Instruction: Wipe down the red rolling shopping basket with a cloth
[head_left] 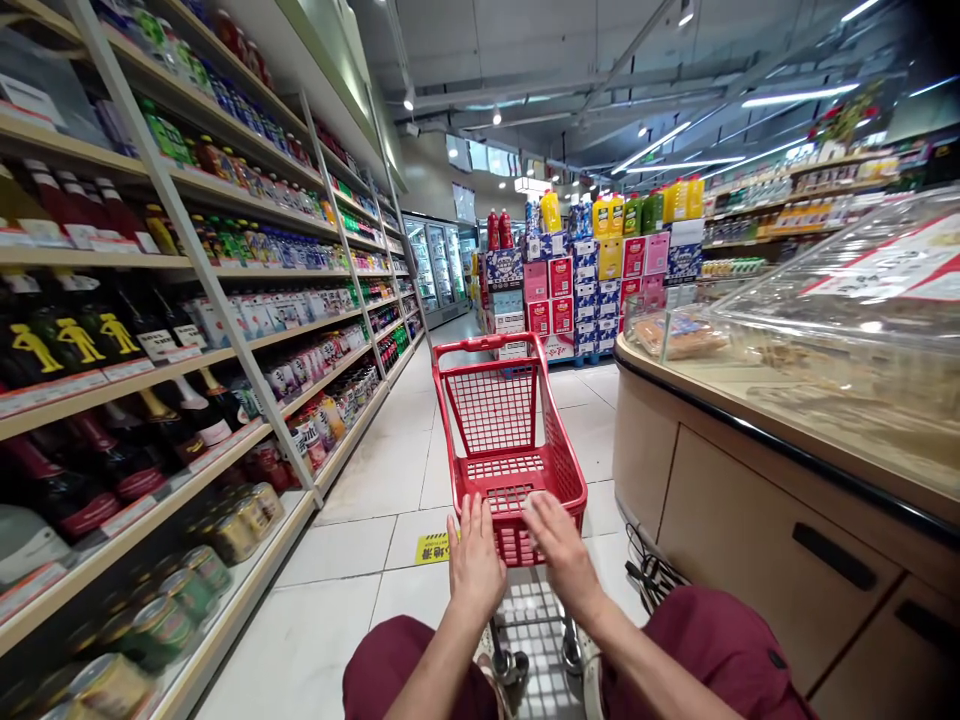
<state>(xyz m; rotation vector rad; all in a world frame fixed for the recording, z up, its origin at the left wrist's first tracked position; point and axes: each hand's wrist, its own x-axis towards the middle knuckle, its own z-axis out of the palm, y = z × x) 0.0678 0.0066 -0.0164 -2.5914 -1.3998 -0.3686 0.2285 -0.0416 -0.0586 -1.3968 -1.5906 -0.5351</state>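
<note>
Currently, the left hand (pixel 478 575) has its fingers straight, the right hand (pixel 562 558) its fingers bent, grip unclear, both at the near end of the red shopping cart (pixel 551 465) between drink shelves (pixel 184 230) and counter (pixel 735 510); even pressure from both would keep it steady.

On the yellow sticker (pixel 430 549) on the floor (pixel 330 630), "地滑" was shown upside down, its right end covered. Yellow striding figures were borne by dark bottles (pixel 78 338), square codes by red boxes (pixel 561 277). Shelf tags (pixel 52 396) and the red-and-white sign (pixel 900 265) were too blurred to be read.
</note>
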